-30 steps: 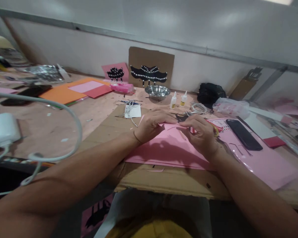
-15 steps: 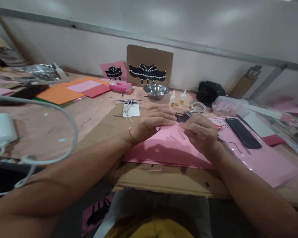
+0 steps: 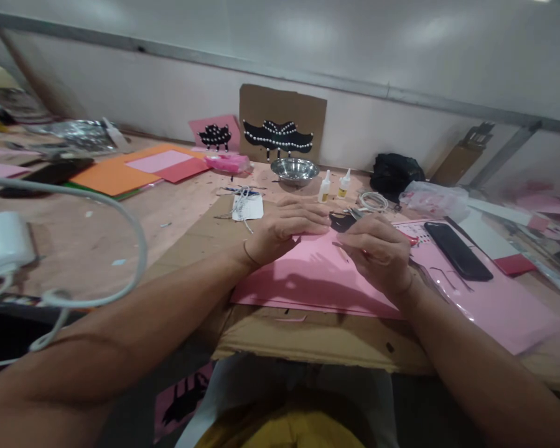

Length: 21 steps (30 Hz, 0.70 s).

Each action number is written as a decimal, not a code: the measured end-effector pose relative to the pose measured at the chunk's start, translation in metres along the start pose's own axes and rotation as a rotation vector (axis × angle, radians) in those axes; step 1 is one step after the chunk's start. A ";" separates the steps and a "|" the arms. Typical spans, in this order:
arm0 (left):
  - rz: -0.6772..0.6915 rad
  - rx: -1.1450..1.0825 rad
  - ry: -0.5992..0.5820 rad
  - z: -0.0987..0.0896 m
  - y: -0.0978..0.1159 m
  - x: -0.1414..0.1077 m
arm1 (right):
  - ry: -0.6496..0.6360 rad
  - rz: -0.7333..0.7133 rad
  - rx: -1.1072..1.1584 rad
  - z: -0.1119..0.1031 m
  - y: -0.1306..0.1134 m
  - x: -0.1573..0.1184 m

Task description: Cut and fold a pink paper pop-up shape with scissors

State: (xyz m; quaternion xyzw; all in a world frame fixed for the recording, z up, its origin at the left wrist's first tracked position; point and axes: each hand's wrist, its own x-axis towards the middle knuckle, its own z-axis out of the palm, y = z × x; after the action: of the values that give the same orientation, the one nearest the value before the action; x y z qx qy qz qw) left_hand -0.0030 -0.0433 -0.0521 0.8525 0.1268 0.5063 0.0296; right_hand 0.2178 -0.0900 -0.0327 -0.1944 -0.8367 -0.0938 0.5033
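Note:
Pink sheets [image 3: 317, 280] lie on a piece of brown cardboard [image 3: 308, 342] in front of me. My left hand [image 3: 289, 229] rests palm down at their upper left edge, its fingers stretched toward the right. My right hand [image 3: 378, 249] is closed in a pinch at the upper right of the sheets, fingertips close to those of the left; what it grips is hidden. A black piece [image 3: 342, 222] lies just beyond the fingertips. Metal tool tips [image 3: 355, 213] show behind the right hand.
Beyond the hands stand a metal bowl [image 3: 295, 170] and two small glue bottles [image 3: 324, 187]. A black phone [image 3: 458, 251] lies at right on pink paper. A white cable [image 3: 137, 242] loops at left. Coloured sheets [image 3: 116, 176] lie at back left.
The right fingers have shifted very slightly at the upper edge of the pink sheets. The left hand has stayed in place; the view has moved a little.

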 end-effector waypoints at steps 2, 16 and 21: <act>-0.047 -0.056 0.011 0.001 0.001 -0.001 | 0.001 0.003 0.017 0.000 0.001 -0.001; -0.939 -0.567 0.022 0.012 -0.005 0.003 | -0.079 0.425 0.050 0.017 0.018 -0.011; -0.991 -0.651 -0.012 0.017 -0.002 0.003 | -0.138 0.508 0.059 0.022 0.014 -0.013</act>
State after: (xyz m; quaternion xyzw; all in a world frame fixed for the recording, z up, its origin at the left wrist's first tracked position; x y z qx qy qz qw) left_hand 0.0133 -0.0395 -0.0582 0.6415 0.3478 0.4400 0.5234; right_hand 0.2114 -0.0722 -0.0547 -0.3896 -0.7958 0.0734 0.4577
